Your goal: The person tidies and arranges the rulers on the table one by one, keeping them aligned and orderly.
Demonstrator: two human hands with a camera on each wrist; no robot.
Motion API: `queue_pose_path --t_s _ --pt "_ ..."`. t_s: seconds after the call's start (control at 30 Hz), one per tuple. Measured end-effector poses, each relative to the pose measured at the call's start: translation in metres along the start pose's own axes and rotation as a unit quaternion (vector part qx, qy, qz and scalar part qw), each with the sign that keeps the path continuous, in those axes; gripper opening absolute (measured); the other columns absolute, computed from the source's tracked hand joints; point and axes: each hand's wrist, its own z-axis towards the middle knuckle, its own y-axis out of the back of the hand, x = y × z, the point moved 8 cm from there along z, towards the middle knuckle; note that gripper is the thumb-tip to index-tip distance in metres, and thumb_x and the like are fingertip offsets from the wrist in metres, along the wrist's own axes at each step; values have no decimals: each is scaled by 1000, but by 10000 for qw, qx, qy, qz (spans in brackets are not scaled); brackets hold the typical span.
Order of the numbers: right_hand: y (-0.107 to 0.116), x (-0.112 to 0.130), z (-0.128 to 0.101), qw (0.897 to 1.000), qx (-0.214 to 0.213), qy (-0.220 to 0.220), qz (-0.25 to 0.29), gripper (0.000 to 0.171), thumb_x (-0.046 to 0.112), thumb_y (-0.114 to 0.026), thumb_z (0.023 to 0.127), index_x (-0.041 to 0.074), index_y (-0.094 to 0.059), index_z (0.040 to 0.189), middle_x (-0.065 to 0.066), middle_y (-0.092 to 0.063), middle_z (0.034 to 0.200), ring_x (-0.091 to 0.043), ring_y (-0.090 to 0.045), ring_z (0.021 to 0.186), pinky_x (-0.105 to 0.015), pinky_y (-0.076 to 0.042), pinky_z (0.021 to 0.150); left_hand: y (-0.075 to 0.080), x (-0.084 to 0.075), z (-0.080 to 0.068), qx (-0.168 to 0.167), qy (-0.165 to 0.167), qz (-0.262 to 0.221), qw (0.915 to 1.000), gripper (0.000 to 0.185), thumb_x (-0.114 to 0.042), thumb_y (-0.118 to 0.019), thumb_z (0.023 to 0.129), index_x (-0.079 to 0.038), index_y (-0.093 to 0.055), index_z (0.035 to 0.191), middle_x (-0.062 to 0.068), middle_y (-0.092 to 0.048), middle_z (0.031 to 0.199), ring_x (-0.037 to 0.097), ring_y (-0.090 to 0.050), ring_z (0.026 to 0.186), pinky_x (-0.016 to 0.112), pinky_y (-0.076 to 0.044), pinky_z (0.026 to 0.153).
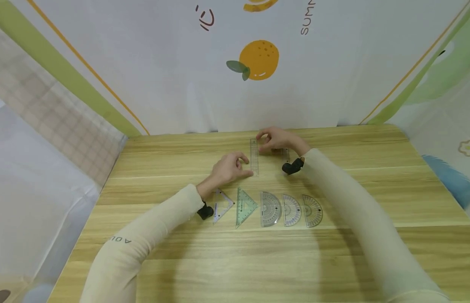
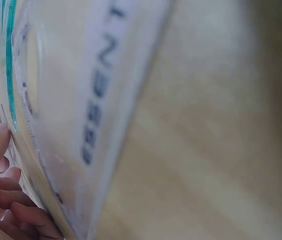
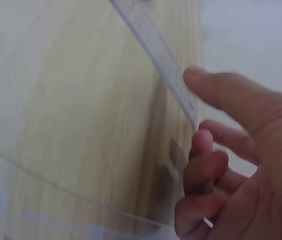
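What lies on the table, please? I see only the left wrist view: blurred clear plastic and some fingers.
Observer: The head view shows a row on the wooden table: a clear set square, a green set square and three protractors.
Operator: Where is the left hand?
Observer: The left hand is beyond that row, with its fingers curled at the near end of a clear straight ruler. I cannot tell whether it pinches the ruler.
Operator: And the right hand?
Observer: The right hand is at the ruler's far end. In the right wrist view its fingers pinch the ruler.
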Motion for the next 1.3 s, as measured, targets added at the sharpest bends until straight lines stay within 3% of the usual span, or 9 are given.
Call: queue_pose_path --t_s 0.17,0.43,0.63,1.0,1.17,1.3 --pt "-1 0 4 9993 -59 -151 -330 59 21 -77 93 1 -53 143 -11 -61 90 -18 -51 71 -30 -42 63 0 0 0 15 21 -6 10000 38 -33 -86 85 -15 -69 114 0 -62 75 12 -53 60 26 -38 50" --pt "-1 1 7 9973 -66 -212 -697 65 28 -78 91 2 -52 145 -8 -59 83 -19 -49 70 -33 -40 66 1 -1 -1 48 23 -23 10000 37 -32 -85 86 -14 -69 114 0 -62 76 12 -54 61 27 -39 51" --pt "-2 2 7 9967 -72 -224 -773 66 29 -78 91 2 -51 146 -10 -59 95 -22 -50 81 -35 -41 72 0 -1 -1 91 30 -46 9999 37 -32 -85 86 -14 -69 115 0 -62 76 12 -54 61 26 -40 51" --pt "-1 4 5 9984 -115 -240 -496 62 25 -79 91 0 -53 142 -13 -63 90 -21 -52 74 -33 -42 68 -2 -2 0 186 28 -116 9998 37 -31 -84 87 -13 -68 116 0 -62 75 10 -50 57 25 -36 49" --pt "4 1 3 9986 -503 -184 50 52 20 -79 91 -1 -59 135 -16 -60 102 -20 -50 74 -32 -41 66 -2 -3 0 208 -25 -120 9997 37 -30 -83 88 -12 -68 117 1 -62 74 11 -50 56 25 -36 48" --pt "10 -3 2 9941 -909 -118 585 41 15 -76 93 -2 -64 128 -16 -60 96 -20 -50 70 -30 -40 61 -1 -3 0 257 -51 -121 9996 37 -30 -83 88 -12 -68 117 1 -62 75 11 -51 58 26 -37 50"
